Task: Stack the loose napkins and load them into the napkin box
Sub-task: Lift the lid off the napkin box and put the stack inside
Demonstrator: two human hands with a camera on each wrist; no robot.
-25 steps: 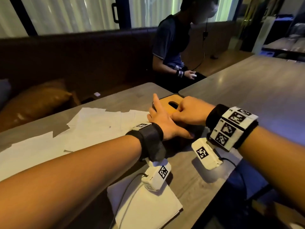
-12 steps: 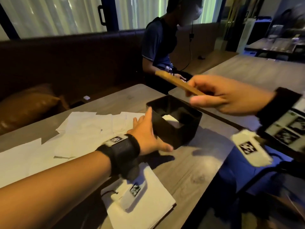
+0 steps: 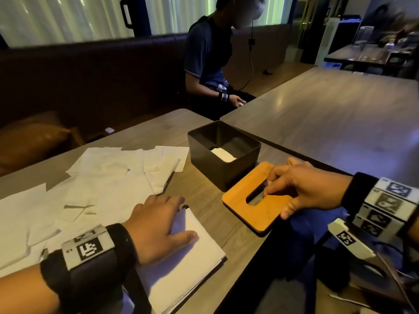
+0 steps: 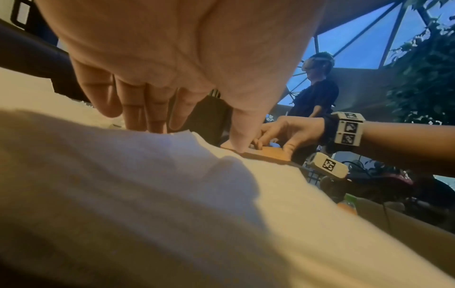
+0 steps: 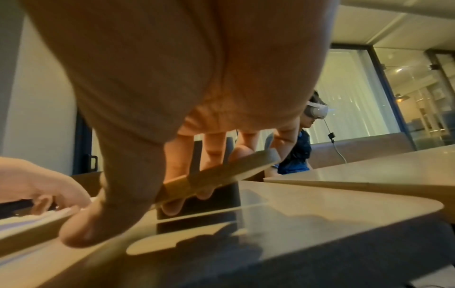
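1. The black rectangular plastic napkin box [image 3: 223,155] stands open at centre frame, a few white napkins low inside it.
2. The right hand [image 3: 301,191], at right, pinches the orange wooden slotted lid [image 3: 254,198], fingers hooked through the slot, its edge resting on the grey wooden surface [image 3: 199,189].
3. The left hand [image 3: 156,225] lies flat, fingers straight, on the squared white napkin stack [image 3: 181,264] at lower centre.
4. Loose white napkins [image 3: 108,177] sprawl at left.
5. Judgement: the box is opened; next comes releasing the lid and gathering the sheets.

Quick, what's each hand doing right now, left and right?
Left hand: open, fingers lying flat on the napkin stack.
Right hand: holding the wooden lid, fingers hooked through its slot.
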